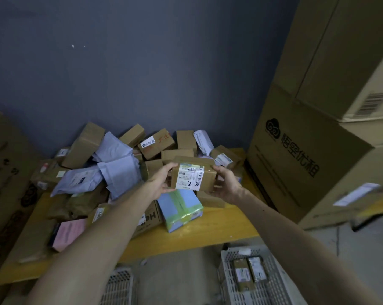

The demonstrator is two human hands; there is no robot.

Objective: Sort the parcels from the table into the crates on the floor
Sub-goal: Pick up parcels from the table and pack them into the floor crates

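Our left hand (161, 183) and right hand (227, 186) each gripping an end of a labelled cardboard parcel (192, 177), above the heaped yellow table (219, 221), white crate (274, 289) at five o'clock

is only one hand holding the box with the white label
No, the left hand and the right hand both grip the labelled box, one at each end.

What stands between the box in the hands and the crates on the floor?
Nothing visible does. The left hand and right hand hold the box above the table; the left crate and right crate lie open below its near edge, the right holding two parcels.
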